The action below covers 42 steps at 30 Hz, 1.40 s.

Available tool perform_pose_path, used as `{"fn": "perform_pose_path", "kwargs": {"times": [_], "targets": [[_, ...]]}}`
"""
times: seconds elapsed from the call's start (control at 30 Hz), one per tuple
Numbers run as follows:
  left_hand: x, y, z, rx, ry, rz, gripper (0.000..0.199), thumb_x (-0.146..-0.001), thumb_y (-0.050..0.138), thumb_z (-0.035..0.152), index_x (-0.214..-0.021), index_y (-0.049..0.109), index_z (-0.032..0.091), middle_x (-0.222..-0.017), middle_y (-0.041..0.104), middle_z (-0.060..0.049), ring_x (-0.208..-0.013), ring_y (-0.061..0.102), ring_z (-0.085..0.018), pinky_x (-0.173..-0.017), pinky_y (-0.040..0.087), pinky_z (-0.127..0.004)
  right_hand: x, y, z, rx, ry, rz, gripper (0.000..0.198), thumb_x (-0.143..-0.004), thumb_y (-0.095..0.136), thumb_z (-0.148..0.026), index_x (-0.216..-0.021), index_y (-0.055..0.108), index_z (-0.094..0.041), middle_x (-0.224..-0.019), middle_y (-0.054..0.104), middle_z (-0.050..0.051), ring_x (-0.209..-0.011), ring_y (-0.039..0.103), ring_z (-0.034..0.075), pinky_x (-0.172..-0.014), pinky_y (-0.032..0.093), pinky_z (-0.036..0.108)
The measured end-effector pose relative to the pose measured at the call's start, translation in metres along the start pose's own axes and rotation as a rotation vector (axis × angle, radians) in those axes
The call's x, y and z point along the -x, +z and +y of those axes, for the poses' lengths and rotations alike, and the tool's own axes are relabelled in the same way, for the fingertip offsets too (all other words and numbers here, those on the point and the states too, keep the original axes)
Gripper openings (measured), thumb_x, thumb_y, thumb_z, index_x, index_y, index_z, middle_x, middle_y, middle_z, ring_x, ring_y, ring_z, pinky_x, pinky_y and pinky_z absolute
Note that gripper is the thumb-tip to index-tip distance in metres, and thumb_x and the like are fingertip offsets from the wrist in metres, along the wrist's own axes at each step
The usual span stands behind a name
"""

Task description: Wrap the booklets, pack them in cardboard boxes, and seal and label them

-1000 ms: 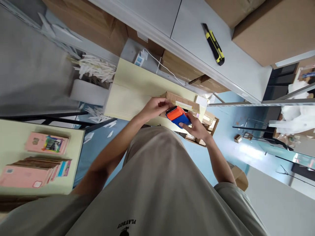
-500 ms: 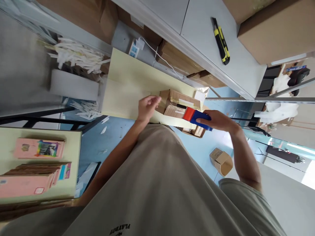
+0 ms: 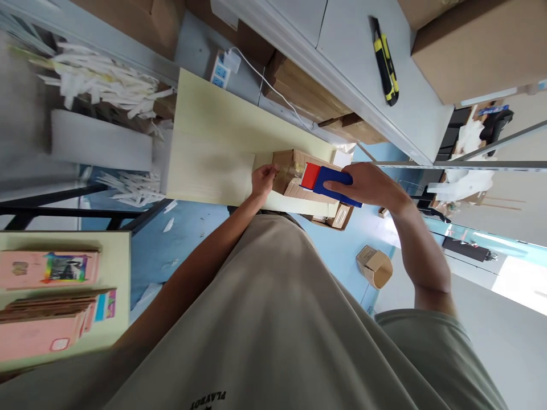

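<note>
A brown cardboard box (image 3: pixel 283 172) lies on the pale yellow tabletop (image 3: pixel 209 131) before me, with shiny tape on its top. At the box's left end my left hand (image 3: pixel 263 180) has its fingers bent together, touching the edge. Wrapped around a flat blue tool with a red end (image 3: pixel 333 183) is my right hand (image 3: pixel 368 183). The tool is over the right part of the box, its red end pointing left. It hides much of the box top, and I cannot tell whether it touches the cardboard.
A yellow-and-black utility knife (image 3: pixel 385 64) lies on the grey shelf (image 3: pixel 342 62) above. A power strip (image 3: pixel 220 73) sits behind the tabletop. Pink packs (image 3: pixel 47 327) are stacked at lower left. White strips (image 3: pixel 102 85) pile up at left. An open carton (image 3: pixel 375 266) stands on the floor.
My left hand has moved right and come onto the box's left end. My right hand has brought the blue-and-red tool up and left over the box. The view has shifted slightly.
</note>
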<state>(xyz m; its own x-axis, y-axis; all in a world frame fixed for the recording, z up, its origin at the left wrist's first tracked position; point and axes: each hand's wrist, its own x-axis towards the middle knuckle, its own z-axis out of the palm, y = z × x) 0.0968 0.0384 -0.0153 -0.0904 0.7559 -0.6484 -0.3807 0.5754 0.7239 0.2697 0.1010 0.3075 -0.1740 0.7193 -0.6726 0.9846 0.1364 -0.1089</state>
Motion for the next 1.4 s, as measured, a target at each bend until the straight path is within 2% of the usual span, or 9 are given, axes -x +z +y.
{"fn": "perform_pose_path", "kwargs": {"times": [0.3, 0.43, 0.57, 0.67, 0.77, 0.87, 0.97, 1.2, 1.4], "targets": [[-0.001, 0.022, -0.029, -0.107, 0.149, 0.102, 0.014, -0.097, 0.087, 0.035, -0.098, 0.083, 0.021, -0.100, 0.078, -0.007, -0.089, 0.072, -0.018, -0.087, 0.057, -0.030, -0.003, 0.006, -0.006, 0.043, 0.052, -0.018, 0.070, -0.101, 0.068, -0.091, -0.080, 0.074, -0.024, -0.065, 0.066, 0.008, -0.071, 0.069, 0.028, -0.074, 0.051, 0.042], [-0.004, 0.009, -0.043, -0.199, 0.152, 0.123, 0.052, -0.099, 0.086, 0.037, -0.148, 0.075, 0.023, -0.101, 0.071, -0.004, -0.085, 0.069, -0.019, -0.084, 0.058, -0.032, 0.002, -0.001, -0.020, 0.072, 0.088, -0.069, 0.069, -0.103, 0.065, -0.089, -0.083, 0.074, -0.024, -0.069, 0.068, 0.008, -0.074, 0.069, 0.027, -0.076, 0.049, 0.041], [0.005, -0.011, -0.025, -0.299, 0.357, -0.095, 0.072, -0.104, 0.081, 0.037, -0.172, 0.058, 0.028, -0.124, 0.075, -0.010, -0.105, 0.071, -0.023, -0.097, 0.062, -0.036, 0.008, -0.008, -0.031, 0.163, 0.146, -0.164, 0.067, -0.107, 0.060, -0.084, -0.089, 0.074, -0.021, -0.076, 0.071, 0.011, -0.078, 0.069, 0.028, -0.078, 0.048, 0.040], [0.014, -0.010, 0.007, -0.546, 0.609, -0.361, 0.082, -0.095, 0.093, 0.040, -0.169, 0.062, 0.028, -0.139, 0.070, -0.013, -0.123, 0.069, -0.031, -0.113, 0.060, -0.045, 0.007, -0.009, -0.035, 0.200, 0.121, -0.176, 0.065, -0.108, 0.059, -0.081, -0.092, 0.075, -0.020, -0.075, 0.071, 0.011, -0.078, 0.069, 0.028, -0.079, 0.047, 0.040], [0.016, 0.003, 0.032, -0.757, 0.706, -0.497, 0.059, -0.092, 0.096, 0.035, -0.146, 0.076, 0.021, -0.137, 0.068, -0.016, -0.133, 0.066, -0.038, -0.122, 0.057, -0.052, 0.005, -0.007, -0.037, 0.226, 0.069, -0.150, 0.066, -0.109, 0.059, -0.081, -0.095, 0.077, -0.019, -0.075, 0.069, 0.010, -0.079, 0.069, 0.028, -0.079, 0.047, 0.039], [0.015, 0.013, 0.041, -0.902, 0.658, -0.483, 0.034, -0.095, 0.090, 0.026, -0.126, 0.077, 0.018, -0.136, 0.069, -0.018, -0.137, 0.064, -0.042, -0.122, 0.056, -0.052, 0.003, -0.005, -0.038, 0.243, 0.041, -0.125, 0.067, -0.109, 0.057, -0.081, -0.099, 0.079, -0.018, -0.078, 0.071, 0.011, -0.083, 0.069, 0.030, -0.081, 0.047, 0.040], [0.015, 0.011, 0.038, -0.973, 0.595, -0.442, 0.026, -0.098, 0.086, 0.021, -0.122, 0.077, 0.021, -0.135, 0.071, -0.017, -0.139, 0.065, -0.041, -0.122, 0.056, -0.051, 0.004, -0.004, -0.030, 0.251, 0.042, -0.131, 0.066, -0.110, 0.057, -0.079, -0.106, 0.081, -0.018, -0.083, 0.073, 0.013, -0.088, 0.071, 0.031, -0.086, 0.049, 0.041], [0.010, -0.004, 0.028, -0.959, 0.599, -0.486, 0.048, -0.088, 0.096, 0.016, -0.132, 0.077, 0.023, -0.129, 0.071, -0.009, -0.114, 0.073, -0.028, -0.115, 0.061, -0.045, 0.001, 0.012, 0.042, 0.269, 0.098, -0.187, 0.074, -0.109, 0.055, -0.084, -0.106, 0.083, -0.016, -0.081, 0.075, 0.014, -0.085, 0.073, 0.031, -0.082, 0.051, 0.041], [0.010, -0.009, 0.019, -0.872, 0.542, -0.433, 0.051, -0.090, 0.095, 0.013, -0.136, 0.077, 0.024, -0.127, 0.069, -0.007, -0.095, 0.073, -0.018, -0.102, 0.068, -0.038, -0.047, 0.059, 0.100, 0.245, 0.123, -0.245, 0.082, -0.103, 0.063, -0.089, -0.115, 0.086, -0.012, -0.099, 0.085, 0.022, -0.093, 0.079, 0.035, -0.078, 0.053, 0.039]]}}
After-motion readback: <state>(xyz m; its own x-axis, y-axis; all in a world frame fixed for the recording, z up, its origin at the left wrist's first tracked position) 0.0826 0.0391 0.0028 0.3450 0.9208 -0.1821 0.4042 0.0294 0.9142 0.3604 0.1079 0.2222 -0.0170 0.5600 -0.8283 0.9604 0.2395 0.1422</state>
